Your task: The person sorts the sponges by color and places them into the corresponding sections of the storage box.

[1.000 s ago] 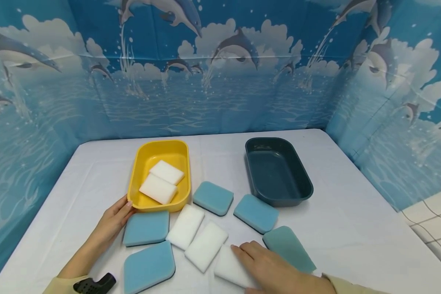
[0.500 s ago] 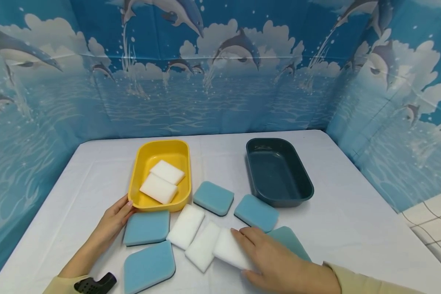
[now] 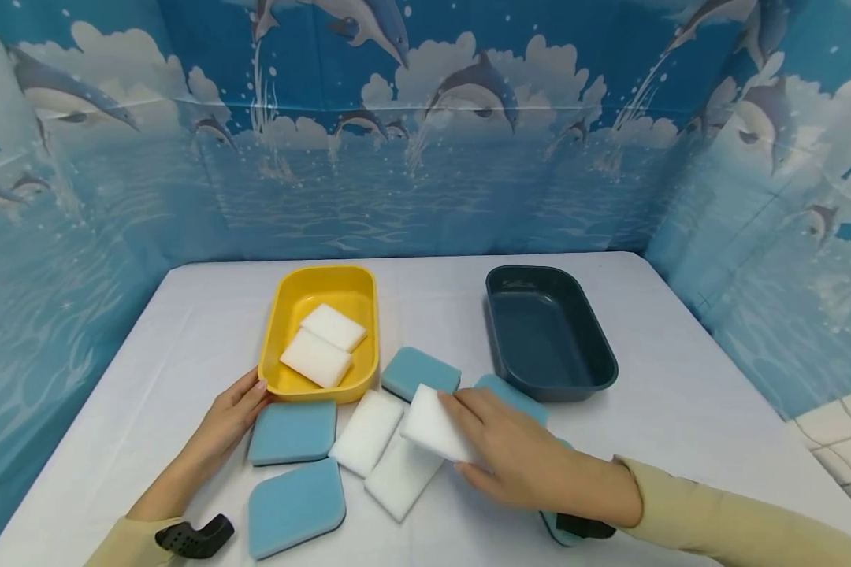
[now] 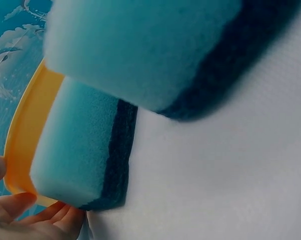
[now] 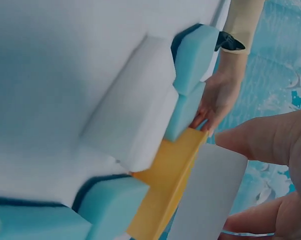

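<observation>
While the right hand held a white sponge over the near middle of the counter, I watched its forearm from the head view. It crossed blue sponges on that side, so a low sweep of the sleeve could, I thought, have shoved one out of place. The held sponge overlapped a loose white sponge from above; whether they touched I could not tell, but dragging could have carried that one along. In the yellow box, two white sponges lay one partly over the other, and a careless drop might have knocked them askew.

Seen from the left wrist, the left hand's grip was narrow, thumb and fingers about the box's near corner. Pressing too hard there could have slid or tipped the box, and the fingertips lay close enough to a blue sponge to nudge it.

From the right wrist, the grip stood only as wide as the white sponge, pinched at opposite edges. Squeezed unevenly, such soft foam might have twisted or slipped free.
</observation>
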Demonstrator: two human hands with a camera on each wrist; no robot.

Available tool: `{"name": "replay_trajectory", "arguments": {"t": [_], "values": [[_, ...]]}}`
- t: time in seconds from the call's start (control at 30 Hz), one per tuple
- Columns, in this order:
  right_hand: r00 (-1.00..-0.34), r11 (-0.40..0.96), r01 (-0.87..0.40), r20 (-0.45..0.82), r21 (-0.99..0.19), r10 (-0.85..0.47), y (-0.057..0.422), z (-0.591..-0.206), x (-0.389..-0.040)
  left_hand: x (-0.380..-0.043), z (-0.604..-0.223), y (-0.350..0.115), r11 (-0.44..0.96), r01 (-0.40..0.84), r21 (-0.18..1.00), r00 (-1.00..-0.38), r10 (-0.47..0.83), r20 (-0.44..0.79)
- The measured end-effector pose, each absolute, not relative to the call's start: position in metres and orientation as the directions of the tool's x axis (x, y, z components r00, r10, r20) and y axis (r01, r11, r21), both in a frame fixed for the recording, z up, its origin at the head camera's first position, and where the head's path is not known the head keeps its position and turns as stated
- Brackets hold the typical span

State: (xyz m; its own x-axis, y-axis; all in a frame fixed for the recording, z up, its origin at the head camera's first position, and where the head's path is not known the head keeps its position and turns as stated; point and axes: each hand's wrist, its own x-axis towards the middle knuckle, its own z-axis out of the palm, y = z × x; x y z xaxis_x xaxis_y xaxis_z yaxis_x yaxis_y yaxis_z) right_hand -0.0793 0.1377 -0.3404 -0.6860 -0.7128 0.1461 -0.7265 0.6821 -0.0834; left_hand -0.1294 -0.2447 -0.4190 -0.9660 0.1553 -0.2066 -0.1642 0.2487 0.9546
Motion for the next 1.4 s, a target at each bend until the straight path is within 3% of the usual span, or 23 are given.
{"name": "replay_trajectory", "arguments": {"t": [0.23,0.6,1.4], "values": [[-0.636,0.642,-0.764,0.235,-0.061,-0.735,0.123,-0.331,-0.102,-0.130,-0.418,-0.246,0.272,-0.163,0.948,-0.966,0.151,-0.209],[-0.632,0.648,-0.761,0.280,-0.044,-0.723,0.100,-0.323,-0.142,-0.131,-0.417,-0.243,0.290,-0.182,0.940,-0.964,0.138,-0.229],[-0.727,0.714,-0.684,0.224,-0.151,-0.649,0.053,-0.328,-0.210,-0.129,-0.418,-0.245,0.285,-0.168,0.944,-0.968,0.135,-0.213]]}}
